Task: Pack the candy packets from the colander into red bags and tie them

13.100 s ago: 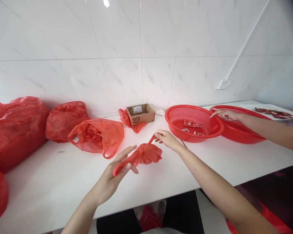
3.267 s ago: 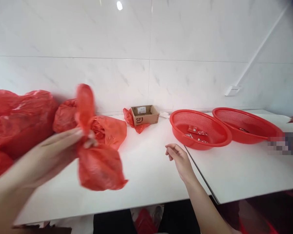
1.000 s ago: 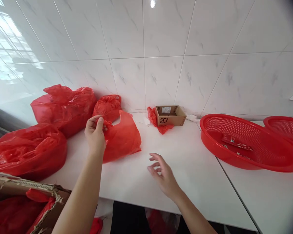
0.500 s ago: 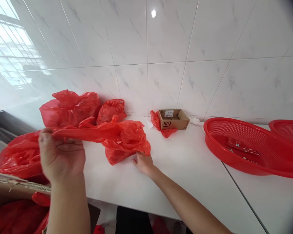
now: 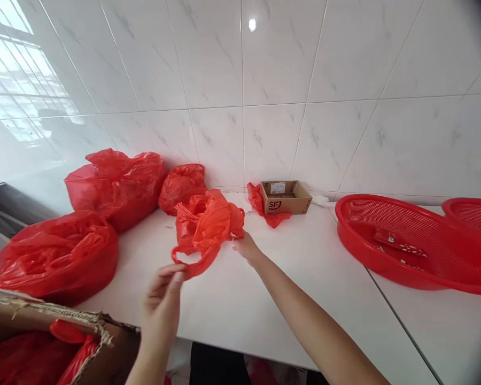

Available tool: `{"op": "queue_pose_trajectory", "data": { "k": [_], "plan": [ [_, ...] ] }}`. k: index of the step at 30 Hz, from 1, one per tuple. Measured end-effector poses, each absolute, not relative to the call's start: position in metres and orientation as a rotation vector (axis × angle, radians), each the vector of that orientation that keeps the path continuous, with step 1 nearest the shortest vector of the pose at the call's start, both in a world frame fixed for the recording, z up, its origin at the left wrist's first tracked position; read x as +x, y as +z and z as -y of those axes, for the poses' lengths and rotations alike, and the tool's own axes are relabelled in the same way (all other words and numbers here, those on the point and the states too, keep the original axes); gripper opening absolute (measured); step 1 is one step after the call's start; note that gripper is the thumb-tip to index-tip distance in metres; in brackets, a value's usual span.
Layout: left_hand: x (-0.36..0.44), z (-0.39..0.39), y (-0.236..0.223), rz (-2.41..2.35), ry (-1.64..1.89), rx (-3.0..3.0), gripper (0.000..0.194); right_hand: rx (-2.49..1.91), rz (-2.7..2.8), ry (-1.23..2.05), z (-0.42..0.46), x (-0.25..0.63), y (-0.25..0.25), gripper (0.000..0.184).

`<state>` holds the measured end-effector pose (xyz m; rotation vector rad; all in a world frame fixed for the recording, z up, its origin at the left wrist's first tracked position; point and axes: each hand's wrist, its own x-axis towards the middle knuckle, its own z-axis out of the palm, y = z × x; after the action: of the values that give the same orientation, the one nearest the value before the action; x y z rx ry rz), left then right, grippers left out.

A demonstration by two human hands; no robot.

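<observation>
A thin red plastic bag is crumpled and lifted over the middle of the white table. My left hand is closed, pinching one of its handle loops at the lower left. My right hand grips the bag's right side, its fingertips partly hidden behind the plastic. Beneath and behind this bag lies more red plastic; I cannot make out where one ends and the other begins. A knotted red bag rests just behind, near the wall.
Two bulky red bags, a rear one and a front one, occupy the left. A torn-edged carton with red bags inside stands at lower left. A small cardboard box sits by the wall. Red mesh baskets line the right, one holding packets.
The left hand, earlier stretching the bag far left, has come down and right with the handle loop. The right hand has reached the bag and shifted slightly up and right with it.
</observation>
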<state>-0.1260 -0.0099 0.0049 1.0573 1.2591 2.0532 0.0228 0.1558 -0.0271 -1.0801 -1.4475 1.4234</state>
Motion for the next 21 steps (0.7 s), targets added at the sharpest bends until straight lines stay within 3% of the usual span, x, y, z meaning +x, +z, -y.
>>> {"op": "queue_pose_trajectory", "data": {
  "k": [3, 6, 11, 13, 16, 17, 21],
  "plan": [
    [-0.113, 0.013, -0.043, -1.615, 1.499, 1.336, 0.021, -1.154, 1.300, 1.509, -0.141, 0.065, -0.041, 0.044],
    [-0.095, 0.020, -0.065, -1.654, 1.133, 1.492, 0.024, -1.203, 1.166, 1.476, -0.117, 0.094, -0.046, 0.063],
    [-0.068, 0.023, -0.053, -1.562, 0.862, 1.660, 0.025, -1.234, 1.507, 0.876, -0.076, 0.097, -0.046, 0.081],
    [-0.061, 0.023, -0.043, -1.492, 0.779, 1.729, 0.023, -1.224, 1.709, 0.706, -0.072, 0.097, -0.052, 0.071],
    [-0.062, 0.024, -0.035, -1.450, 0.690, 1.794, 0.020, -1.264, 1.721, 0.744, -0.083, 0.112, -0.064, 0.025],
    [-0.066, 0.024, -0.034, -1.469, 0.681, 1.794, 0.020, -1.286, 1.663, 0.761, -0.090, 0.121, -0.068, 0.020],
    [-0.099, 0.022, -0.043, -1.649, 0.720, 1.790, 0.025, -1.337, 1.433, 0.735, -0.110, 0.166, -0.072, 0.029]
  ]
}}
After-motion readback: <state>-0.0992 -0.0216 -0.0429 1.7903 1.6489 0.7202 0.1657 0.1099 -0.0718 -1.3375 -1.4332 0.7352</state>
